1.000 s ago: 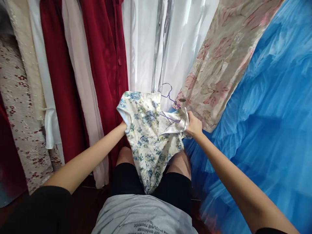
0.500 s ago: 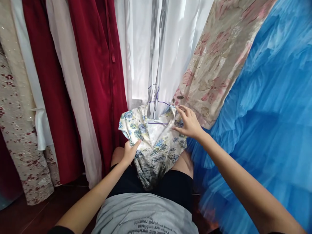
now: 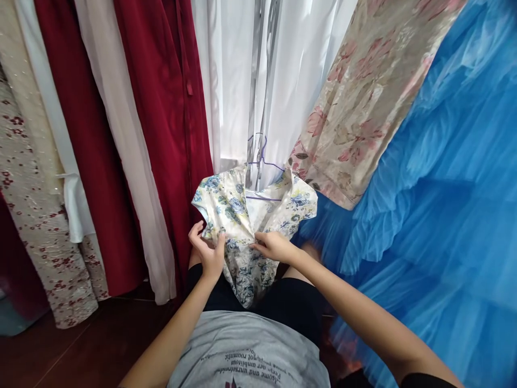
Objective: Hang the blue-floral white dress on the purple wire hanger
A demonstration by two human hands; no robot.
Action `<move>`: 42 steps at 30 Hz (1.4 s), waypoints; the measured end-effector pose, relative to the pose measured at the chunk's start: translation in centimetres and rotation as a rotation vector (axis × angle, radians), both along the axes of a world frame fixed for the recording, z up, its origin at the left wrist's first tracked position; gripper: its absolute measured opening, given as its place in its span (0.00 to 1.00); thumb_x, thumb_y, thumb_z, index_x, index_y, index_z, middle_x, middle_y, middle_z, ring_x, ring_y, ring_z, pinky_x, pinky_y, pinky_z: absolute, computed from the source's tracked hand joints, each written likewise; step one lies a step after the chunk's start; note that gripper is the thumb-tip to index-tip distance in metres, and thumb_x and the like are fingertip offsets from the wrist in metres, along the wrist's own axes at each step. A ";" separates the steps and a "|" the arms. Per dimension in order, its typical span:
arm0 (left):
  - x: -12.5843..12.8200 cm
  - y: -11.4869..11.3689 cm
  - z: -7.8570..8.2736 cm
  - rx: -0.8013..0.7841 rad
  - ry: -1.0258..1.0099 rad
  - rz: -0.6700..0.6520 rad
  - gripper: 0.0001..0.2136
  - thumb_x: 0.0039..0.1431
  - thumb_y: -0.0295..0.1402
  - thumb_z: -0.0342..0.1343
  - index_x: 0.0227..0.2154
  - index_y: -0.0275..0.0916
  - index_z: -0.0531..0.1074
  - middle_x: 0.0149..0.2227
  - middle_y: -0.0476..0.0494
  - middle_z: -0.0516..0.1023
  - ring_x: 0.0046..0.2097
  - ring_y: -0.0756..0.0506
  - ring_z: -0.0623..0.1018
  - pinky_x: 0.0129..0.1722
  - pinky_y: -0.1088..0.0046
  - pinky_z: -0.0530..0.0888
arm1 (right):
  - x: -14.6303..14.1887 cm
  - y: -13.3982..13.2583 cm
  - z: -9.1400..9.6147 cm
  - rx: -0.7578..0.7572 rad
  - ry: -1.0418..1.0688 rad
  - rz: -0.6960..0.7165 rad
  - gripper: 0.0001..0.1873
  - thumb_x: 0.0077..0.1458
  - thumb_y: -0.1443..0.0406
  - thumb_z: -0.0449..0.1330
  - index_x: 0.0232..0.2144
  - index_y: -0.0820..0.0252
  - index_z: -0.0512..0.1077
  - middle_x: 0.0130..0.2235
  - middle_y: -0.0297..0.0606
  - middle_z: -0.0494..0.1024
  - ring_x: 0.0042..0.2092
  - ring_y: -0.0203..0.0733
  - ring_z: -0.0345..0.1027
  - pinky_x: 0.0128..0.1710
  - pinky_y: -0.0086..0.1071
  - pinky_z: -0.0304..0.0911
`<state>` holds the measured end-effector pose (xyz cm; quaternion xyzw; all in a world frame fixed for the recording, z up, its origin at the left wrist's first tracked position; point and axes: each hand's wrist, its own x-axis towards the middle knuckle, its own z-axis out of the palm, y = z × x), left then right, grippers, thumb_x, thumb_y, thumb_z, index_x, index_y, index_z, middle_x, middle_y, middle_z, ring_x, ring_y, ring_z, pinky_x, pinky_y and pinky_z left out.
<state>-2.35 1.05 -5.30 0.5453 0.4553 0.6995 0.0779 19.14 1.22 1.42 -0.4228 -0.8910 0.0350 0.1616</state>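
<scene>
A small white garment with blue flowers (image 3: 242, 215) hangs on a thin purple wire hanger (image 3: 262, 161) in front of me, over my knees. My left hand (image 3: 210, 250) pinches the garment's front edge on the left. My right hand (image 3: 272, 246) pinches the front edge just right of centre, fingers closed on the cloth. The two hands are close together at the garment's opening.
Hanging clothes fill the view: dark red dresses (image 3: 161, 108), pale and sequinned ones at left (image 3: 28, 205), white fabric (image 3: 230, 81) behind, a beige floral dress (image 3: 363, 97) and a big blue tulle skirt (image 3: 444, 215) at right. Dark wooden floor (image 3: 81, 345) lies below left.
The garment now hangs spread on the hanger. Both hands came down from its shoulders and met at the front opening, my right hand dropping from the collar.
</scene>
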 end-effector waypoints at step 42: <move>3.4 -5.8 -1.8 -0.188 0.969 -0.277 0.05 0.64 0.28 0.51 0.32 0.41 0.69 0.32 0.46 0.76 0.34 0.44 0.76 0.33 0.70 0.64 | 1.6 11.2 23.9 -0.355 -0.108 -0.232 0.16 0.44 0.57 0.75 0.24 0.63 0.76 0.19 0.29 0.68 0.23 0.32 0.60 0.26 0.30 0.63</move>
